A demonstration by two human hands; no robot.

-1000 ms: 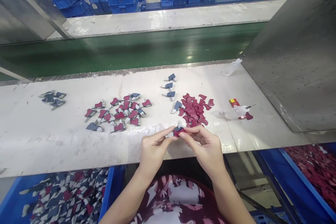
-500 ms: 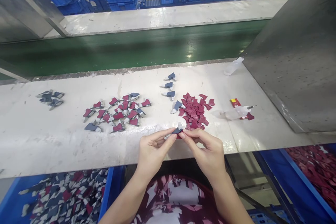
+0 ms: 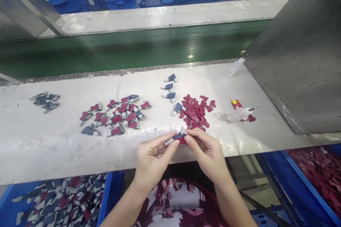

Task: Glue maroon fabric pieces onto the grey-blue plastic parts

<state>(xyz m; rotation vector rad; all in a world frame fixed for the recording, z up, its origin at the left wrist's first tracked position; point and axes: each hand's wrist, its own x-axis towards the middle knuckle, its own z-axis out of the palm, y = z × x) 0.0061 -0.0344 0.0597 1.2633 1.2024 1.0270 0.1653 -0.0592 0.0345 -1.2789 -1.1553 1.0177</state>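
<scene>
Between my left hand [image 3: 157, 154] and my right hand [image 3: 204, 149] is a small grey, blue and red part [image 3: 179, 137], pinched by the thumbs and fingers of both over the table's front edge. Its red face shows above the thumbs. Just beyond lies a heap of dark red pieces [image 3: 195, 111]. A blue-grey part [image 3: 177, 108] rests at the heap's left side, and several more, one of them a blue part [image 3: 170, 87], form a column behind it. To the left spreads a group of red-faced parts [image 3: 117, 117].
A clear bottle [image 3: 238, 114] with a thin tip lies over a red and yellow packet [image 3: 236, 104]. Another translucent bottle [image 3: 234, 67] is near the metal panel [image 3: 301, 60]. Blue bins [image 3: 102, 198] of parts stand below the table edge, and a green belt [image 3: 138, 48] runs behind.
The part in my hands has tilted, so more of its red face shows. Both hands remain closed on it. The whole view has shifted slightly.
</scene>
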